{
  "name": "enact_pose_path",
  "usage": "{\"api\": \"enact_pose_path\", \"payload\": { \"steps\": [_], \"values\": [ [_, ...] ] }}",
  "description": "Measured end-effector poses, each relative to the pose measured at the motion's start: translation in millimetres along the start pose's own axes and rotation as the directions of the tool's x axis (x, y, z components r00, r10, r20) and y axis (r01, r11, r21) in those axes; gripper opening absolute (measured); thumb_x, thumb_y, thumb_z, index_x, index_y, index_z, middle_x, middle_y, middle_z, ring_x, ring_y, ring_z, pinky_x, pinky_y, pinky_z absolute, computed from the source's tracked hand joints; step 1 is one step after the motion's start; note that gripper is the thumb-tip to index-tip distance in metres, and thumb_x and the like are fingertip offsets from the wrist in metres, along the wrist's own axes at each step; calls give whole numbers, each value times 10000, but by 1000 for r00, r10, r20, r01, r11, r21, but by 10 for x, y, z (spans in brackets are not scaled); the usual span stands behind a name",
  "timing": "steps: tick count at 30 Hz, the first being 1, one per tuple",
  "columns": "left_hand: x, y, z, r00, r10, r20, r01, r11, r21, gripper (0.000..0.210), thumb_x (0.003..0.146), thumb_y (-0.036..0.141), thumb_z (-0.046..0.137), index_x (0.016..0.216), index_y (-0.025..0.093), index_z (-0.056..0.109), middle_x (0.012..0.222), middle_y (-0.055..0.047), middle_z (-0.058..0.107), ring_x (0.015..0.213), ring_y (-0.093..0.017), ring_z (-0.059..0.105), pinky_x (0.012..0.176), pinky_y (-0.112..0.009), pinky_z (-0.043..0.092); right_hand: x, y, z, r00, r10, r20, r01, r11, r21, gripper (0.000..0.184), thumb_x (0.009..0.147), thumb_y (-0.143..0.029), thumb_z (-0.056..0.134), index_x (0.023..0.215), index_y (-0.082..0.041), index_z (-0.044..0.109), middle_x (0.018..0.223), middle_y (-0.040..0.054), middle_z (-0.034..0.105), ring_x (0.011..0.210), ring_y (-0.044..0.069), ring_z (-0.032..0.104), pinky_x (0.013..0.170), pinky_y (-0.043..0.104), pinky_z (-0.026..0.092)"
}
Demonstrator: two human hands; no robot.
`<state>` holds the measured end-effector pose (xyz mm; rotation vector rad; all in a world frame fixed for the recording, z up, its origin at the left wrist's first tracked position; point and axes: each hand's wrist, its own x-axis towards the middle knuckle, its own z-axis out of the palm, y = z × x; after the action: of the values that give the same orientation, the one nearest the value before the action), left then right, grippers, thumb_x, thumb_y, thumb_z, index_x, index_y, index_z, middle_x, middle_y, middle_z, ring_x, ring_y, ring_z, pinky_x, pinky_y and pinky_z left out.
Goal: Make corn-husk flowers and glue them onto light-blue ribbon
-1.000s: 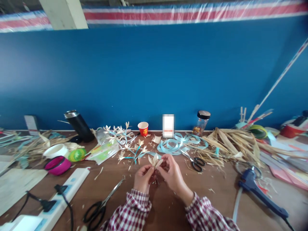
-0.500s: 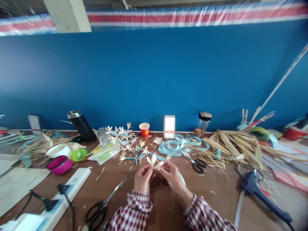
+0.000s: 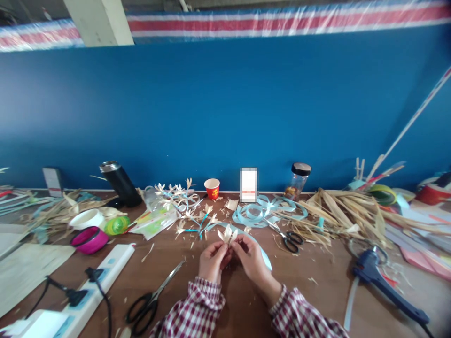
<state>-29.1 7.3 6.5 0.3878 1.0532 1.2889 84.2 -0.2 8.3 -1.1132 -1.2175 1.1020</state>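
We find the left hand [image 3: 211, 261] gripping a pale flower [image 3: 228, 234] low down between thumb and fingers, while the right hand [image 3: 252, 260] pinches it from the other side. The flower stands just beyond both hands' fingertips, petals spread. Black-handled scissors [image 3: 154, 296] lie to the left of the left hand. Light blue ribbon [image 3: 265, 257] curves just beside the right hand; well to that hand's right, we see a blue glue gun [image 3: 384, 286].
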Motion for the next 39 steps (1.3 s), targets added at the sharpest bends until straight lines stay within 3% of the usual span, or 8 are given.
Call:
{"api": "enact_pose_path", "payload": {
  "steps": [6,10,21,39],
  "values": [
    [12,-18,2,1000,-16,-24,17,1000,18,228,519,124,802,682,103,645,576,-45,688,527,-124,648,501,-183,529,-12,-45,-9,992,-127,22,129,971,-200,84,832,-235,501,808,-193,570,729,7,590,680,154,543,647,247,434],
    [41,-60,-24,1000,10,1,-11,997,75,258,507,173,807,710,108,663,590,-37,692,537,-131,647,532,-206,535,-27,-81,-21,988,-148,47,155,953,-262,99,842,-236,485,812,-197,571,739,11,593,683,158,544,649,250,434],
    [36,-99,-69,992,56,114,-80,971,226,267,532,280,785,737,127,710,635,-43,700,563,-141,636,561,-230,522,-18,-119,-27,990,-140,-26,129,959,-251,87,812,-268,524,759,-205,552,713,5,580,650,158,535,618,248,430],
    [-7,-91,-57,990,69,119,-95,969,226,292,524,296,786,744,117,720,648,-49,708,540,-135,624,543,-231,513,-16,-101,-14,990,-125,-61,104,959,-263,89,806,-269,538,749,-202,555,714,3,590,678,163,553,632,252,432]
  ]
}}
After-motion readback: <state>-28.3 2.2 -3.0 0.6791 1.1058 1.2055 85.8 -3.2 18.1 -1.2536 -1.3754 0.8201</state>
